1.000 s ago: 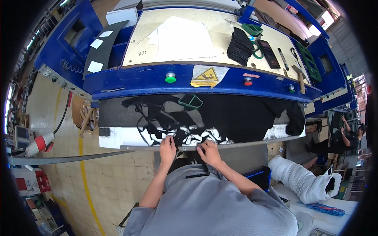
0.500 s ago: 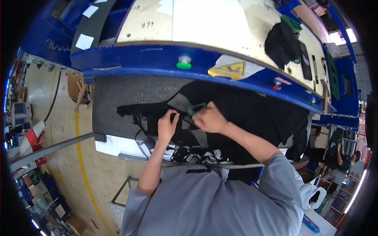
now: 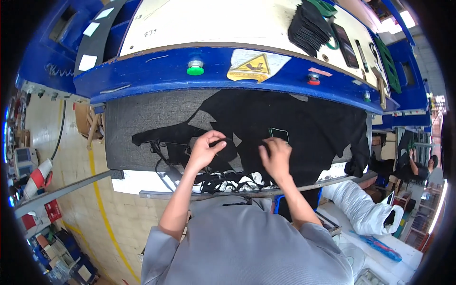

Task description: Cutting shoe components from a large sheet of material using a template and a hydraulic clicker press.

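A sheet of black cut material [image 3: 294, 121] lies on a dark grey felt bed [image 3: 142, 121] in front of me. My left hand [image 3: 204, 149] pinches a black cut piece [image 3: 223, 152] from the scraps at the bed's near edge. My right hand [image 3: 275, 156] rests with curled fingers on the black sheet, just below a small green-outlined rectangle [image 3: 279, 134]. Thin black offcut strips [image 3: 223, 183] hang in a tangle over the near edge below both hands.
A blue machine frame [image 3: 156, 78] carries a green button [image 3: 195, 69], a red button [image 3: 312, 79] and a yellow warning label [image 3: 254, 64]. On the pale top lies a stack of black pieces [image 3: 308, 28]. A white sack [image 3: 361, 209] stands right; another person [image 3: 418, 166] works far right.
My head has moved closer over the bed. Both hands went from the near edge onto the black material, then drew slightly apart, the left one now lifting a cut piece.
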`<state>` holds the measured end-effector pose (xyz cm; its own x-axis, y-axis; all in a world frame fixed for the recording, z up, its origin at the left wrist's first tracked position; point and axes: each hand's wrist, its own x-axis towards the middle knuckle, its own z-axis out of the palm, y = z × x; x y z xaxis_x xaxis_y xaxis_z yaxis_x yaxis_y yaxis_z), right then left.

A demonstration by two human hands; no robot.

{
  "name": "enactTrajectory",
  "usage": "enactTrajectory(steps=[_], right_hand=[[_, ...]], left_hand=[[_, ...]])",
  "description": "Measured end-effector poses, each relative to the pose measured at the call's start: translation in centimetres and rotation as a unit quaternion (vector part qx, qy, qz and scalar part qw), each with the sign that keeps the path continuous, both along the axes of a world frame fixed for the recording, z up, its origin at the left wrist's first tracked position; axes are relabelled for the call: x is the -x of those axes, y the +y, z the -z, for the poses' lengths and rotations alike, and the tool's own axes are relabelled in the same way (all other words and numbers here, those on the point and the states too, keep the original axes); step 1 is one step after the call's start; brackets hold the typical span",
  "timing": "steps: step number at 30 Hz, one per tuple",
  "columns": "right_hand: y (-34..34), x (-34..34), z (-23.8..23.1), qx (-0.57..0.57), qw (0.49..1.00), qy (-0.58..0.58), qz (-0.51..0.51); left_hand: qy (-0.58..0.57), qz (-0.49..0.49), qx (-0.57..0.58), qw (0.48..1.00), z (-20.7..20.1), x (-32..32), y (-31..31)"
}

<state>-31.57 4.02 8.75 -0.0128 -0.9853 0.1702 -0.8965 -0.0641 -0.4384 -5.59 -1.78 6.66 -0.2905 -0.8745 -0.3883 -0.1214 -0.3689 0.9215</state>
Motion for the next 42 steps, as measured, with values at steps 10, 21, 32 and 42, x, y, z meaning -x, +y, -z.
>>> enactTrajectory(steps=[10,21,32,42], right_hand=[[-2.2,-7.7,5.3,-0.186,0.957,-0.211,0.072],[-2.3,-8.1,5.8,-0.157,0.967,-0.19,0.071],[-2.2,-8.3,6.0,-0.14,0.974,-0.163,0.069],[-2.8,-8.2,3.3,-0.067,0.966,-0.25,0.023]], left_hand=[[-0.246,0.114,0.234,0.934,2.5,2.7,-5.5],[-0.306,0.018,0.268,0.913,4.1,3.3,-4.5],[-0.457,0.13,0.304,0.826,3.1,3.5,-4.7],[-0.315,0.201,0.231,0.898,1.0,2.9,-5.3]])
